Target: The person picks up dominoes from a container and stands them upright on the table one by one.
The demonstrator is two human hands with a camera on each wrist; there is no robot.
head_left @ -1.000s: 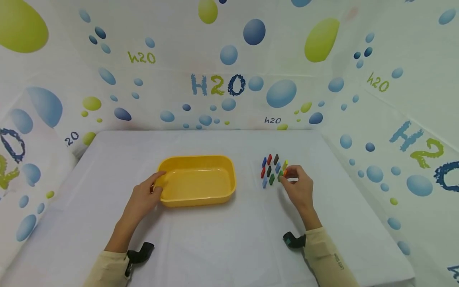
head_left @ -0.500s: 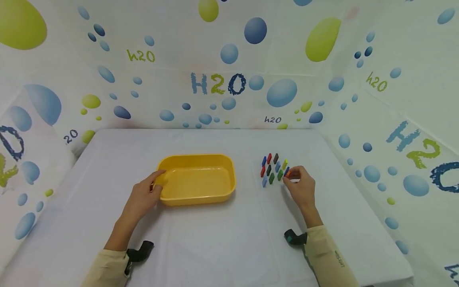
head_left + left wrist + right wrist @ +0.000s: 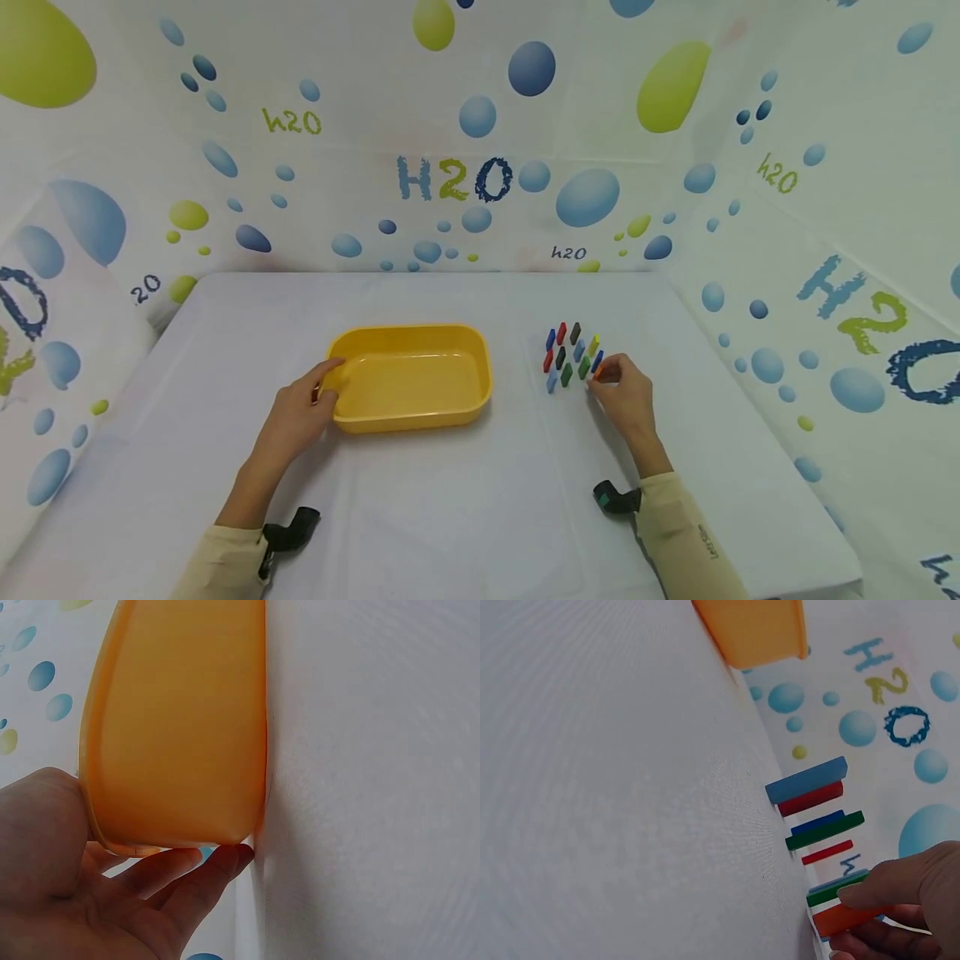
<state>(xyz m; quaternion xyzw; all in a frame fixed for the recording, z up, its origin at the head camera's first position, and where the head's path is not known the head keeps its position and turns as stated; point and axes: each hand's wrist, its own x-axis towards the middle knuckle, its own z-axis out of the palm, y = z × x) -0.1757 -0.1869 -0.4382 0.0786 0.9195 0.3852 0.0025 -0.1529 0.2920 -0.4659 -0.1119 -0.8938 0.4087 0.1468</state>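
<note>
Near the table's middle lies a yellow plastic tray (image 3: 412, 421) with rounded corners. My left hand (image 3: 300, 417) grips its left end; in the left wrist view the thumb is at the rim and the fingers lie against the outer wall. My right hand (image 3: 626, 396) pinches an orange domino (image 3: 840, 919) between thumb and fingers, at the near right end of a group of standing dominoes. A blue domino (image 3: 597, 362) stands just behind it and a green domino (image 3: 584, 367) to its left. The fingers partly cover the orange domino.
Other dominoes stand upright in short rows, among them a yellow one (image 3: 594, 344), a red one (image 3: 562, 333) and a light blue one (image 3: 552, 382). A white cloth (image 3: 465, 517) covers the table. Behind it hangs a patterned curtain (image 3: 345, 200).
The right hand has moved from the green domino to the blue one, then to the orange one. Green and blue now stand free of the fingers. The left hand and tray stay put.
</note>
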